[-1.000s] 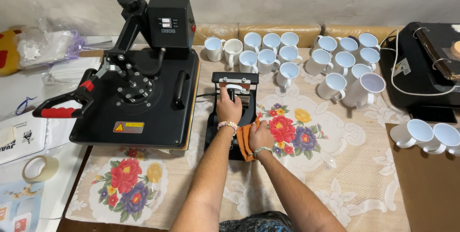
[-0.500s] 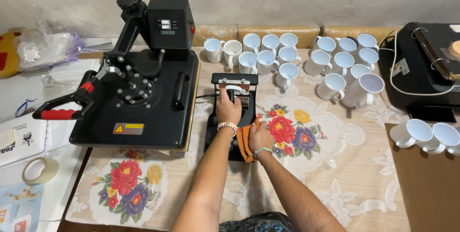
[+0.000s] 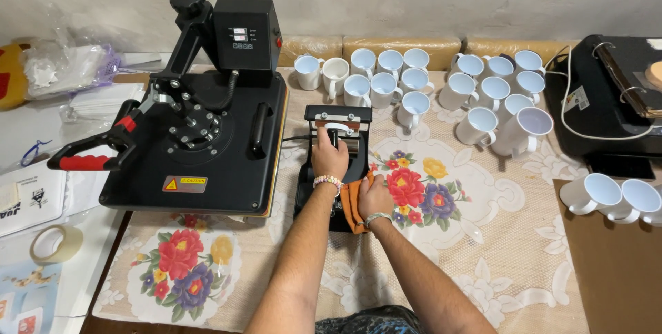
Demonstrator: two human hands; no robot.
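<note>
1. At the centre of the frame, a small black mug press (image 3: pixel 336 168) sits on the bench (image 3: pixel 483 265), which is covered with a floral lace cloth.
2. Left hand (image 3: pixel 329 158): fingers closed around the press lever (image 3: pixel 336 130), which lies near the far end of the unit. A white mug (image 3: pixel 339 127) appears to be seated in the clamp beneath it; only a white curve shows.
3. Right hand (image 3: pixel 376 197): fingers curled, pressing down on an orange cloth or glove (image 3: pixel 350 203) at the near end of the press, steadying the base.
4. Progress, as judged: one mug is loaded and the lever is in hand. Whether the clamp is fully locked cannot be determined.
5. Remaining stock: a large group of plain white mugs (image 3: pixel 414 82) stands at upper centre and upper right, with three more (image 3: pixel 614 196) lying at the right edge. None shows a print, so most of the batch appears untreated.
6. Labels and signs:
   - A rectangular warning sticker (image 3: pixel 184 184), orange and yellow with a triangle symbol, is on the front of the large flat heat press (image 3: pixel 193 141) at left.
   - A small sticker (image 3: pixel 578 98), white with red, is on the black machine (image 3: pixel 607 93) at upper right.
   - Printed white sheets (image 3: pixel 31 193) lie at the left edge, with a roll of tape (image 3: pixel 55 243) below them.
   - Clear plastic bags (image 3: pixel 65 65) lie at upper left.
</note>
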